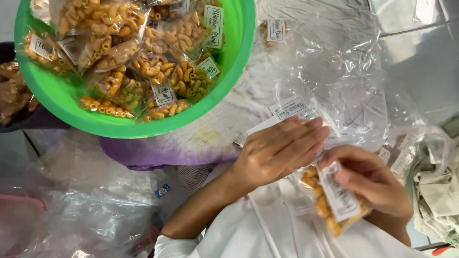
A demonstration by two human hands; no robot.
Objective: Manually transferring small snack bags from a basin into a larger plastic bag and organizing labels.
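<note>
At far left, a heap of brown snacks (10,95) is cut by the frame edge, so I cannot say what holds it. Next to it stands a green basin (62,102), full w/ small filled bags (158,67) of orange-yellow macaroni-shaped pieces, each w/ a white label. The basin top is cut off. Below it lie a purple cloth (143,155) and crumpled clear plastic sheets (95,215); what is under them is hard to make out.

Toward the middle, the left hand (279,153) lies w/ fingers straight and close together over clear plastic, its fingertips near the packet (334,200). Whether the thumb pinches something below, I cannot tell. Just above it are white label cards (289,107) under the plastic.

The packet is at lower right, near the person's white shirt. The right hand (370,184) is closed around it, thumb on the white label, fingers behind.

My judgement: the step in hand is the handling of this one packet at its upper end, approx. where both hands meet. The next move calls for a steady hold by the right hand and fine finger work by the left, so no pieces spill. The packet's mouth is hidden by fingers; open or sealed, I cannot see.

At far right, a pale cloth (437,191) is partly out of frame.
</note>
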